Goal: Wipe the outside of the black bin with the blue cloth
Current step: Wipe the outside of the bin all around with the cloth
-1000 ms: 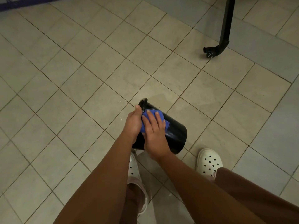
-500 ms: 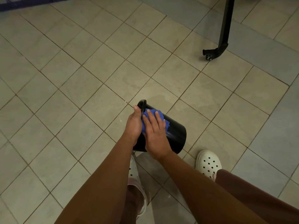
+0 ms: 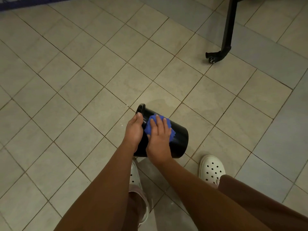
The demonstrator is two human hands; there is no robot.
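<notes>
The black bin (image 3: 179, 139) is held tilted above the tiled floor, its rim pointing up and to the left, its base to the right. My left hand (image 3: 134, 130) grips the bin's side just under the rim. My right hand (image 3: 159, 139) lies flat on the blue cloth (image 3: 155, 120) and presses it against the bin's outer wall. Most of the cloth is hidden under my fingers; only its upper and right edges show. The bin's inside is out of sight.
Beige floor tiles (image 3: 83, 97) spread all around. A black metal leg with a caster (image 3: 216, 55) stands at the upper right. My white clogs (image 3: 212, 169) are right below the bin. A dark blue edge (image 3: 25, 4) runs along the top left.
My right hand has slid the cloth a little down the bin's wall, toward me. The bin and my left hand have barely moved.
</notes>
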